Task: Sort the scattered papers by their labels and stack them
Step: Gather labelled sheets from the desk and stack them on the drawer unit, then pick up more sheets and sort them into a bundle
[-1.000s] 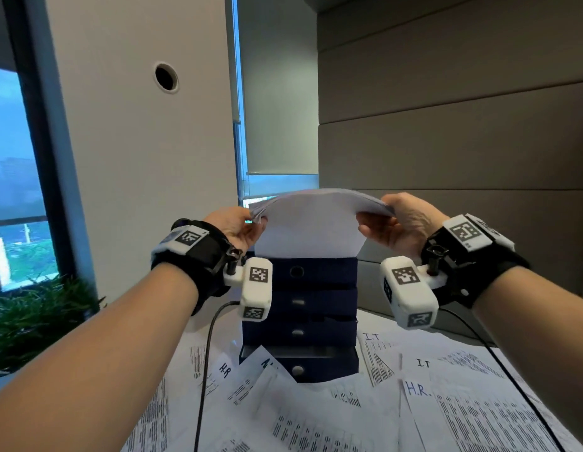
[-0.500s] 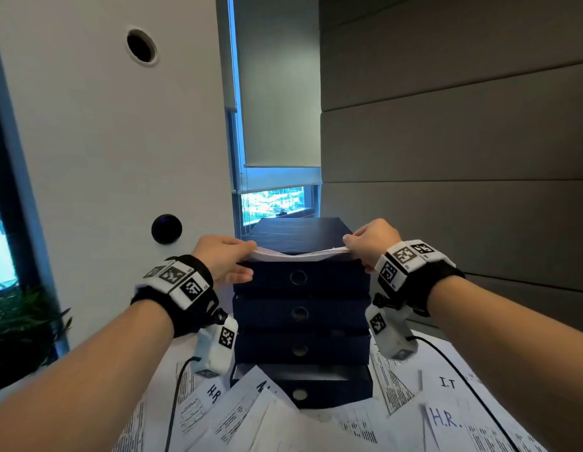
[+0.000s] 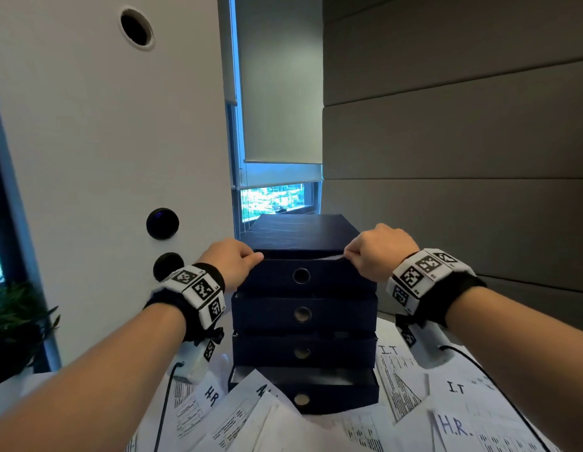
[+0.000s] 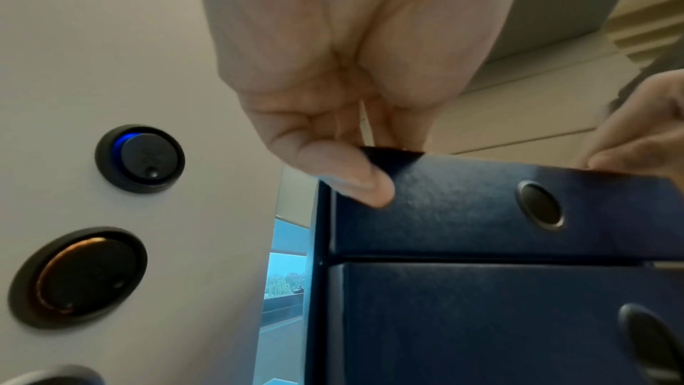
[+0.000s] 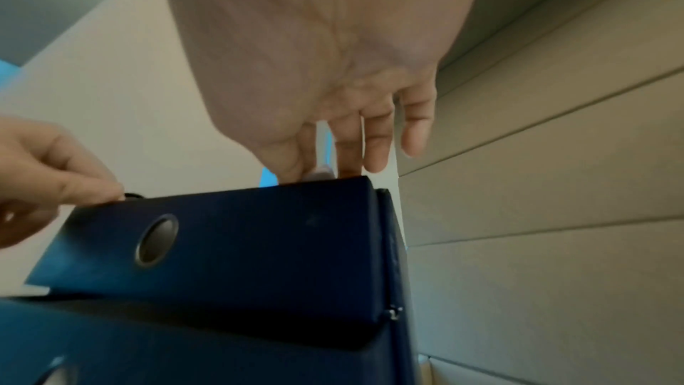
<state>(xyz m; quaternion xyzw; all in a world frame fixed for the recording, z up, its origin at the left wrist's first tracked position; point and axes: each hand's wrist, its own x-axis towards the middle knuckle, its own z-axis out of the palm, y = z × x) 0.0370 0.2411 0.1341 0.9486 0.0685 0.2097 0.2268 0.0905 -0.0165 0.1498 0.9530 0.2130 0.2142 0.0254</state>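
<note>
Head view shows our left hand [image 3: 233, 259] and right hand [image 3: 378, 249] at the top drawer [image 3: 301, 275] of the dark blue cardboard drawer unit [image 3: 303, 321], fingers curled, pinching a thin stack of white papers [image 3: 331, 257] at its corners to feed it flat inside, while other labelled printed sheets [image 3: 453, 429] lie scattered on the table.

Table [image 3: 29, 386] — papers [image 3: 460, 429], drawer unit [image 3: 303, 318].
</note>
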